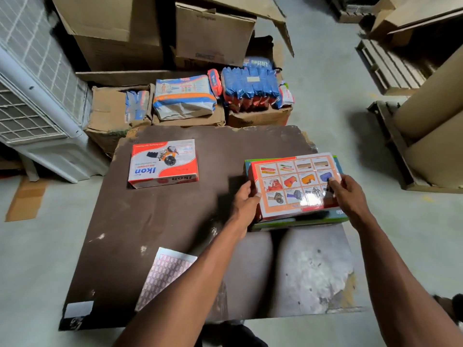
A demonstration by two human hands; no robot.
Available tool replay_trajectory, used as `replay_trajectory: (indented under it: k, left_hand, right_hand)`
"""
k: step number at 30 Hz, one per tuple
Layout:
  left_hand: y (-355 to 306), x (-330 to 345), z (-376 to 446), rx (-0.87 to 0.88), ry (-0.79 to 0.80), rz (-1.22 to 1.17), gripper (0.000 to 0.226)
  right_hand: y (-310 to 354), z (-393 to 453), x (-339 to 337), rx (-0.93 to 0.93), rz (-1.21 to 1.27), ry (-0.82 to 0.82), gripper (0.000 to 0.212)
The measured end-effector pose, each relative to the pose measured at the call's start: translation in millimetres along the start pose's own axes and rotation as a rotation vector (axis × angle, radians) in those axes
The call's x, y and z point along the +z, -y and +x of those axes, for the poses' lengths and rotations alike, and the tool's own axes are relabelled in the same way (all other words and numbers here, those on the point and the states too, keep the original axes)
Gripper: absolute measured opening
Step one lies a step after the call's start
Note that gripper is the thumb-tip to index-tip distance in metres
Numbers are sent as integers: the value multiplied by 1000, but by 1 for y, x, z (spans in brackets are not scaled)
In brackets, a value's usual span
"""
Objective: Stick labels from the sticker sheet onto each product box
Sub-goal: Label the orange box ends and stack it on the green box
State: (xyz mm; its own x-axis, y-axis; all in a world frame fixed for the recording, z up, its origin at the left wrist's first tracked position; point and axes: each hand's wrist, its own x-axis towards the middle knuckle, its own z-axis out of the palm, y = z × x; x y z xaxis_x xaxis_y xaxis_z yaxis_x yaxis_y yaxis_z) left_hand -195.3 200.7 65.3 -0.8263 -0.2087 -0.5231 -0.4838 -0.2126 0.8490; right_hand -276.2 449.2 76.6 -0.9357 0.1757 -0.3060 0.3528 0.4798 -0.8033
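A red and orange product box (293, 182) printed with a grid of tool pictures lies on top of a green box (300, 221) at the right of the brown board (160, 216). My left hand (246, 200) grips its left edge and my right hand (347, 194) grips its right edge, thumb on the top face. A second red and white box marked "Ikon" (163, 162) sits at the board's far left. The pink sticker sheet (164, 274) lies flat near the front, partly under my left forearm.
Cardboard cartons (155, 33) and blue and orange packs (250, 86) are stacked behind the board. A white air cooler (37, 96) stands at the left. Wooden pallets and large brown paper rolls (431, 116) fill the right. Grey concrete floor surrounds the board.
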Motion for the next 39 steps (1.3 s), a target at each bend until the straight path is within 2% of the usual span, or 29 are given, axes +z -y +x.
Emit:
replay_trajectory:
  k: [5, 9, 18, 25, 27, 30, 32, 35, 39]
  left_hand:
    - [-3, 28, 15, -5, 37, 26, 47]
    - [0, 41, 26, -38, 59, 73, 53]
    - [-6, 48, 36, -29, 43, 90, 53]
    - [0, 48, 39, -28, 34, 79, 57]
    - [-1, 44, 36, -28, 34, 80, 59]
    - [1, 36, 33, -19, 19, 101, 60]
    - [4, 28, 29, 2, 10, 97, 58]
    - [6, 10, 18, 64, -21, 94, 50]
    - [15, -25, 2, 113, -55, 58, 34]
  right_hand:
    - [-27, 40, -17, 2, -27, -21, 57]
    - [-37, 51, -21, 26, -29, -1, 45]
    - [-55, 67, -21, 42, -63, -23, 52]
    - [-43, 59, -15, 37, -101, -57, 44]
    - [-37, 52, -15, 27, -120, -66, 48]
    - [-30, 41, -15, 17, -155, -150, 65]
    - [-23, 30, -13, -25, -198, -228, 67]
    - [-8, 7, 1, -139, -149, -309, 50]
    - [8, -31, 38, -321, -52, -314, 41]
